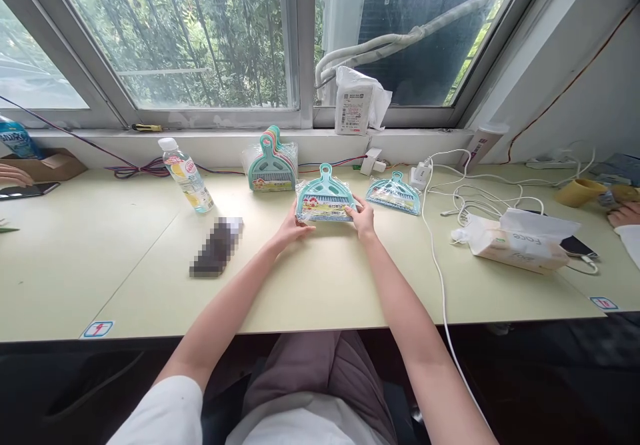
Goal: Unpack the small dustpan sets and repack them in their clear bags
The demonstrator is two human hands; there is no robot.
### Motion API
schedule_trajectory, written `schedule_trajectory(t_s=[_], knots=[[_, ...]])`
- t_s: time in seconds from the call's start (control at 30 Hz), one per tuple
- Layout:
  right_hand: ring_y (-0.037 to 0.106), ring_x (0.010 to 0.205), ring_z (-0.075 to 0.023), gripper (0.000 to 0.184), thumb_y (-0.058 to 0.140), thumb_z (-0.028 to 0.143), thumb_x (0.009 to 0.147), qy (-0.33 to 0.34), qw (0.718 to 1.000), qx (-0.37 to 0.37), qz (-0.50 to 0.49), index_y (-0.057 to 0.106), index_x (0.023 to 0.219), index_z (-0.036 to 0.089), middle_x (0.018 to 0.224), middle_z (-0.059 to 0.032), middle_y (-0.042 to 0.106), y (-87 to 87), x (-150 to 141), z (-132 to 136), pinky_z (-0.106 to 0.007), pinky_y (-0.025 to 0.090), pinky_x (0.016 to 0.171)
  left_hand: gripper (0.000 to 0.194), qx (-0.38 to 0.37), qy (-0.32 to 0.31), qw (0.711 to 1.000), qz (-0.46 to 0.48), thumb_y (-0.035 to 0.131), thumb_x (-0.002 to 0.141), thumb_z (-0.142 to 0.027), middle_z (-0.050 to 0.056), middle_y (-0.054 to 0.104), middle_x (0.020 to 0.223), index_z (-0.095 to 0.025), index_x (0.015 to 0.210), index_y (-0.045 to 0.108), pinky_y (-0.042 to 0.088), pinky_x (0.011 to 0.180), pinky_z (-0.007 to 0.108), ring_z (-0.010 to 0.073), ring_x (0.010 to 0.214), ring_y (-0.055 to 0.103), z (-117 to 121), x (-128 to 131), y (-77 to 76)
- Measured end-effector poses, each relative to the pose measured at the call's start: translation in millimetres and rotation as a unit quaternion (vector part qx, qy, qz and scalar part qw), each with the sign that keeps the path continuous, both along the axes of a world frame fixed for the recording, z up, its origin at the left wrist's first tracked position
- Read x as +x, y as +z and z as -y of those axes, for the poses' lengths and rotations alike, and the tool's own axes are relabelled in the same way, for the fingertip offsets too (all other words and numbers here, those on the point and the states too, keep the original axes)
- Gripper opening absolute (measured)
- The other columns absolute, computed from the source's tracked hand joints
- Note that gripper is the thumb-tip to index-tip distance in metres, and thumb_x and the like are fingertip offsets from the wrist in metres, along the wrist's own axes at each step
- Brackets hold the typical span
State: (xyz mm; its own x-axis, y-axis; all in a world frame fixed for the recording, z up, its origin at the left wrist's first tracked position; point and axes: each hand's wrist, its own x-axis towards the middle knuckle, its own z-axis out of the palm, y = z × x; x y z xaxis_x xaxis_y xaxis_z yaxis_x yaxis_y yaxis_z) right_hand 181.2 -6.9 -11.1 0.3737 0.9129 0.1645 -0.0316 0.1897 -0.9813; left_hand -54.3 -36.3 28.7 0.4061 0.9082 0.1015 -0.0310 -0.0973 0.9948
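A teal toy-sized dustpan and brush set (326,198) in clear plastic wrap, with a printed label, is held between my two hands above the pale table. My left hand (293,227) closes on its lower left edge, fingers partly underneath. On the lower right side, my right hand (363,218) grips it with the thumb on the front. Behind to the left, a stack of several wrapped dustpan sets (273,162) in teal, orange and other colours stands upright against the sill. To the right, another teal wrapped dustpan set (394,193) lies on the table.
Left of my hands are a clear drink bottle (187,175) and a blurred-out dark object (216,248). On the right lie white cables (435,258), a tissue pack (520,240) and a yellow tape roll (579,192). Other people's hands (625,214) show at both sides.
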Motion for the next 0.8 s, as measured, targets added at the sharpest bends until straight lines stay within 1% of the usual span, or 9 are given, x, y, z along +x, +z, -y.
schedule_trajectory(t_s=[0.13,0.27,0.33,0.4,0.47,0.53,0.63,0.73,0.8], knots=[[0.067,0.077,-0.0169,0.064,0.071,0.027,0.064,0.031,0.999,0.011,-0.012,0.059,0.126,0.019,0.087,-0.0037,0.073,2.1,-5,2,-0.037,0.056,0.081,0.064,-0.016,0.062,0.998,-0.026,0.061,0.081,-0.041,0.008,0.071,0.086,-0.018,0.136,0.038,0.041,0.041,0.017,0.0092,0.047,0.058,-12,-2,-10.0],[0.068,0.079,-0.0171,0.063,0.073,0.028,0.063,0.046,0.999,0.023,-0.008,0.059,0.125,0.019,0.087,-0.0031,0.073,4.1,-9,3,-0.039,0.055,0.083,0.048,-0.043,0.118,0.991,-0.042,0.059,0.083,-0.034,0.003,0.068,0.067,-0.014,0.124,0.044,0.037,0.038,0.017,0.0098,0.04,0.055,-22,-6,-16.9],[0.068,0.079,-0.0175,0.063,0.073,0.029,0.064,0.046,0.999,0.023,-0.002,0.059,0.125,0.02,0.087,-0.003,0.073,4.6,-10,4,-0.04,0.055,0.083,0.044,-0.049,0.153,0.986,-0.05,0.058,0.083,-0.032,0.005,0.068,0.074,-0.015,0.122,0.045,0.039,0.038,0.018,0.0102,0.043,0.056,-21,-5,-16.9],[0.068,0.078,-0.0178,0.063,0.073,0.03,0.064,0.045,0.999,0.023,0.003,0.059,0.124,0.02,0.087,-0.003,0.073,5.3,-10,6,-0.04,0.056,0.083,0.045,-0.045,0.177,0.982,-0.038,0.056,0.085,-0.035,0.01,0.068,0.094,-0.016,0.123,0.044,0.044,0.04,0.019,0.0133,0.057,0.063,-18,-3,-14.6],[0.068,0.079,-0.018,0.062,0.074,0.03,0.064,0.039,0.999,0.026,0.002,0.06,0.123,0.02,0.087,-0.0031,0.073,5.9,-10,7,-0.04,0.055,0.084,0.057,-0.036,0.153,0.988,-0.008,0.061,0.082,-0.038,0.014,0.062,0.117,-0.018,0.131,0.038,0.05,0.047,0.021,0.0193,0.084,0.066,-13,0,-11.3],[0.068,0.079,-0.0182,0.061,0.074,0.031,0.064,0.03,0.999,0.024,-0.001,0.06,0.122,0.019,0.086,-0.0032,0.073,5.9,-10,7,-0.041,0.055,0.085,0.082,-0.019,0.093,0.995,0.014,0.072,0.073,-0.036,0.014,0.056,0.126,-0.021,0.14,0.028,0.055,0.056,0.024,0.024,0.102,0.061,-9,2,-9.1],[0.068,0.081,-0.0188,0.06,0.075,0.032,0.064,0.023,1.0,0.015,-0.003,0.061,0.121,0.019,0.087,-0.0037,0.073,5.2,-10,6,-0.041,0.054,0.085,0.1,0.005,0.077,0.997,0.017,0.08,0.063,-0.027,0.013,0.057,0.123,-0.022,0.145,0.022,0.055,0.061,0.025,0.0227,0.097,0.062,-8,3,-10.7],[0.068,0.082,-0.0193,0.061,0.075,0.033,0.064,0.03,0.999,0.016,-0.002,0.06,0.122,0.019,0.089,-0.0048,0.073,5.5,-12,7,-0.041,0.054,0.085,0.086,-0.012,0.106,0.994,0.028,0.074,0.07,-0.03,0.011,0.059,0.12,-0.023,0.142,0.028,0.053,0.057,0.024,0.0165,0.079,0.064,-13,2,-15.0],[0.068,0.082,-0.0195,0.062,0.075,0.034,0.065,0.037,0.999,0.019,-0.002,0.059,0.122,0.019,0.089,-0.0049,0.073,6.9,-15,8,-0.042,0.054,0.085,0.078,-0.038,0.113,0.992,0.035,0.068,0.075,-0.033,0.011,0.06,0.117,-0.023,0.142,0.03,0.053,0.056,0.026,0.0161,0.074,0.065,-15,1,-16.1]])
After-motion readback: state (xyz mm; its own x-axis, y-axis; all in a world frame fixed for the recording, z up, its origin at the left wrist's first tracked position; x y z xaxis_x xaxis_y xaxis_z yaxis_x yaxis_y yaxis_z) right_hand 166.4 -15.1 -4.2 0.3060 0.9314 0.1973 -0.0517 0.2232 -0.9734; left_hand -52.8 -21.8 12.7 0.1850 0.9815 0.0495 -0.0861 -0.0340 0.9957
